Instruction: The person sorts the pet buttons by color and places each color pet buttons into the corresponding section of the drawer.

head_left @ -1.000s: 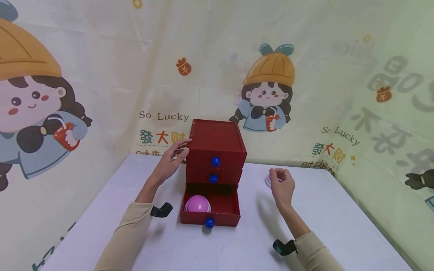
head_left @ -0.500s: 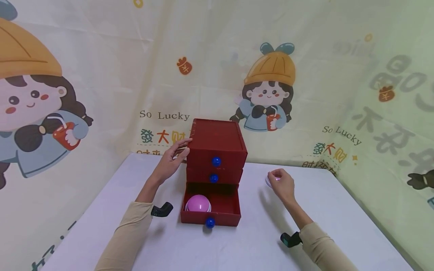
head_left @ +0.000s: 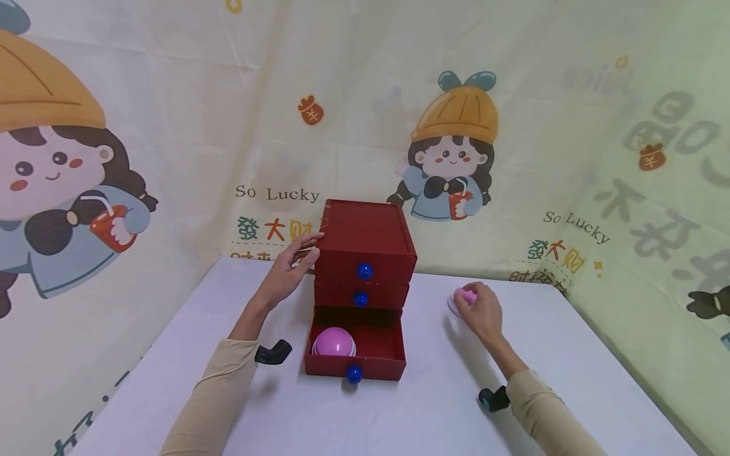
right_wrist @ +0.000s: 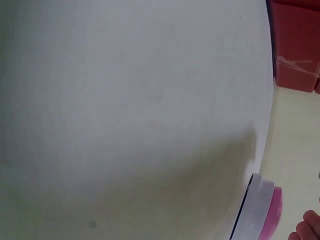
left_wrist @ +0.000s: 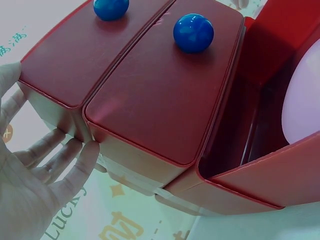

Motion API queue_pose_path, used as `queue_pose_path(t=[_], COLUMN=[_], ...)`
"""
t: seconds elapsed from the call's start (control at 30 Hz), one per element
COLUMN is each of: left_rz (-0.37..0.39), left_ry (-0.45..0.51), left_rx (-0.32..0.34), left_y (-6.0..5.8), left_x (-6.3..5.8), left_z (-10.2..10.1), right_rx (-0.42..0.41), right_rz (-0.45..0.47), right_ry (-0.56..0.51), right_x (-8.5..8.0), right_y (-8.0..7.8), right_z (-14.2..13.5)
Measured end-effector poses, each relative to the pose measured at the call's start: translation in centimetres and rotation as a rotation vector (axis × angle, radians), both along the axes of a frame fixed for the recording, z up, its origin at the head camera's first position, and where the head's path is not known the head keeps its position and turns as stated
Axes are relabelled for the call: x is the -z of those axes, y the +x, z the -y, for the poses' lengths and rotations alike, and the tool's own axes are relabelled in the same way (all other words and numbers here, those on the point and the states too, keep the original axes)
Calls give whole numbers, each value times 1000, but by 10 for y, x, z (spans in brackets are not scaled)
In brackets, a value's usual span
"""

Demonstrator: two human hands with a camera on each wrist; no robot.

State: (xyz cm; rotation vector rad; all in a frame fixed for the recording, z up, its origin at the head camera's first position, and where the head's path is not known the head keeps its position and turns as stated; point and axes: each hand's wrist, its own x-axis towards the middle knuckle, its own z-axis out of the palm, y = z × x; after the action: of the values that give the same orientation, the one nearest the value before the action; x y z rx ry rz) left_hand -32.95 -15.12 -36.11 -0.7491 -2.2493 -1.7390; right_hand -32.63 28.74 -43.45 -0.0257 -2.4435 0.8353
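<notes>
A small red chest of drawers (head_left: 367,228) with blue knobs stands on the table, its bottom drawer (head_left: 379,367) pulled out. In that drawer's left part sits a pink-domed push button with a white base (head_left: 334,342). My left hand (head_left: 285,272) touches the chest's upper left side, fingers extended along it in the left wrist view. To the right of the chest, a second pink-domed push button (head_left: 469,296) lies on the table. My right hand (head_left: 481,310) is over it, partly covering it; the right wrist view shows fingertips (right_wrist: 307,227) slightly apart from the dome.
The white table (head_left: 422,411) reaches back to a printed cloth backdrop (head_left: 353,152). Two closed drawers with blue knobs (head_left: 364,271) sit above the pulled-out one. A black wrist device (head_left: 274,352) sticks out from the left sleeve, another (head_left: 493,399) from the right.
My right hand has shifted slightly right, and more of the pink dome on the table shows than half a second ago. My left hand stays at the chest's side.
</notes>
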Motion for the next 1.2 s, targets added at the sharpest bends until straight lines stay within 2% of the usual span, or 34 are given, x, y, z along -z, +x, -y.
queue_pose_path(t=[0.17, 0.4, 0.77, 0.97, 1.2], left_rz=[-2, -4, 7, 3, 4], left_ry=[3, 1, -3, -1, -5], left_rx=[4, 2, 7, 11, 5], left_y=[0, 0, 0, 0, 0], left_x=[0, 0, 0, 0, 0], left_z=[0, -1, 0, 0, 0], right_rx=[11, 32, -16, -10, -27], right_rz=[66, 101, 149, 180, 255], right_ry=[-9, -8, 30, 55, 24], right_x=[3, 3, 8, 11, 13], right_y=[-6, -10, -16, -18, -17], right_z=[-7, -11, -14, -17, -17])
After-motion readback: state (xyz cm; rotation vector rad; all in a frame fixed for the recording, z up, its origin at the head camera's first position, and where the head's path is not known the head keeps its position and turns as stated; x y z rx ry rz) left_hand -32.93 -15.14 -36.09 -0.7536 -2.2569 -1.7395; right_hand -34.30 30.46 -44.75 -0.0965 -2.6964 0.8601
